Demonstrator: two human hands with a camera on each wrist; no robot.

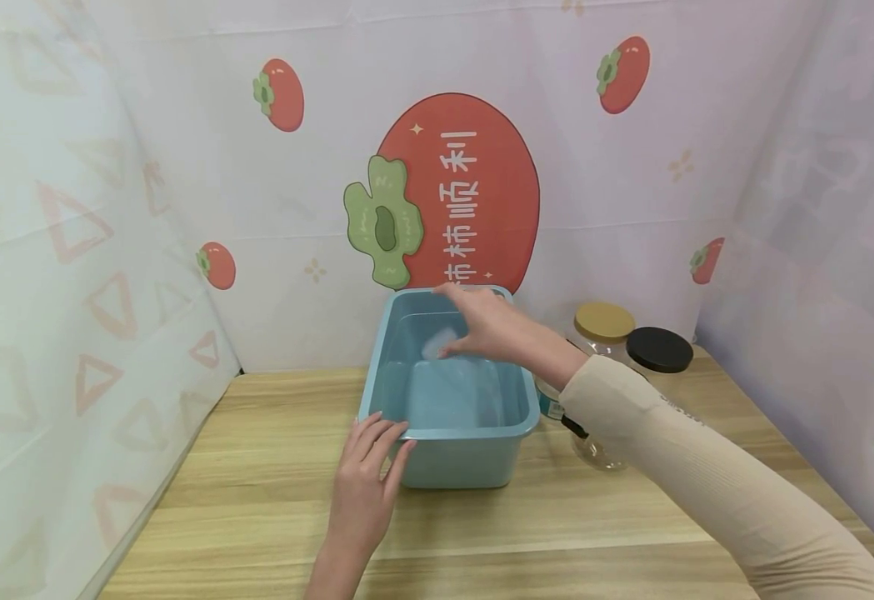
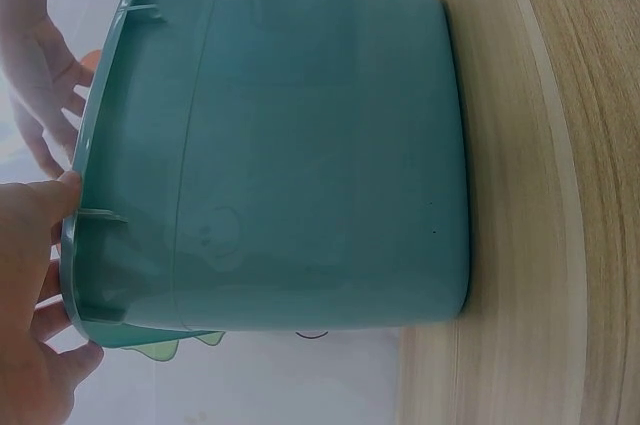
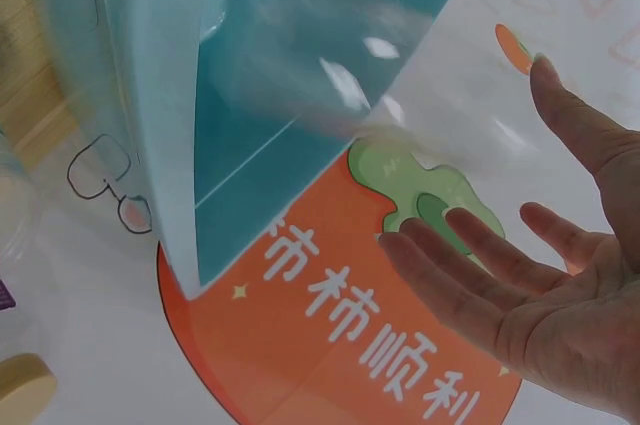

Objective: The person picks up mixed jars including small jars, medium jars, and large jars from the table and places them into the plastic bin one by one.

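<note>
A blue plastic bin stands upright on the wooden table, in front of the backdrop. My left hand grips its near rim at the left corner, fingers over the edge; in the left wrist view that hand is at the rim beside the bin's outer wall. Over the bin's far part, my right hand is spread with nothing in its fingers. A blurred clear plastic container is in the air between the right hand and the bin; the head view shows it as a pale smear.
Right of the bin, partly behind my right forearm, are a clear jar with a gold lid, another with a black lid, a teal-labelled container and a clear container. A printed fabric backdrop encloses the table's back and sides.
</note>
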